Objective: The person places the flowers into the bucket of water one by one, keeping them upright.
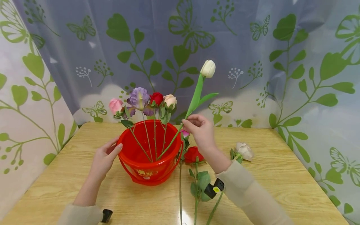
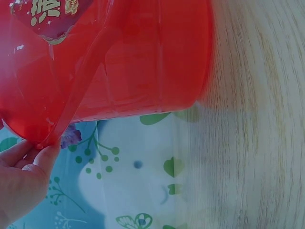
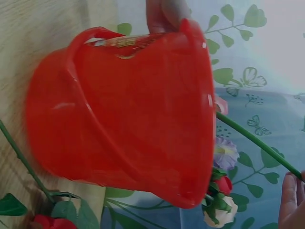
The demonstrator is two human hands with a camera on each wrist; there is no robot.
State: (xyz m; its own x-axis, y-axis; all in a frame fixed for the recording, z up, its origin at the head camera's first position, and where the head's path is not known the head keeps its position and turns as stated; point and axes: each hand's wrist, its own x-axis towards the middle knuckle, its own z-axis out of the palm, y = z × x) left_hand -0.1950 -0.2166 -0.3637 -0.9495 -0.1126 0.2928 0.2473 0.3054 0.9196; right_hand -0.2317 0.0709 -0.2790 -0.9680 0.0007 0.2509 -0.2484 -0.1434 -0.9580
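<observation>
A red bucket (image 1: 166, 172) stands on the wooden table, its handle hanging down in front. My left hand (image 1: 102, 157) grips its rim on the left side, thumb outermost in the head view. In the left wrist view, those fingers (image 2: 44, 160) pinch the rim near the handle's joint. My right hand (image 1: 202, 132) pinches the green stem of a white tulip (image 1: 208, 69) above the bucket's right rim. The stem's lower end reaches inside the bucket. Also standing in it are a pink rose (image 1: 116, 105), a purple iris (image 1: 139, 99), a red rose (image 1: 156, 98) and a peach rose (image 1: 170, 101).
Right of the bucket, another red rose (image 1: 193, 154) lies on the table (image 1: 281, 178). Beside it is a magenta flower (image 1: 185, 133), partly hidden by my right hand. A white rose (image 1: 245, 151) lies farther right, its stem passing under my right forearm. A patterned curtain (image 1: 157, 37) hangs behind.
</observation>
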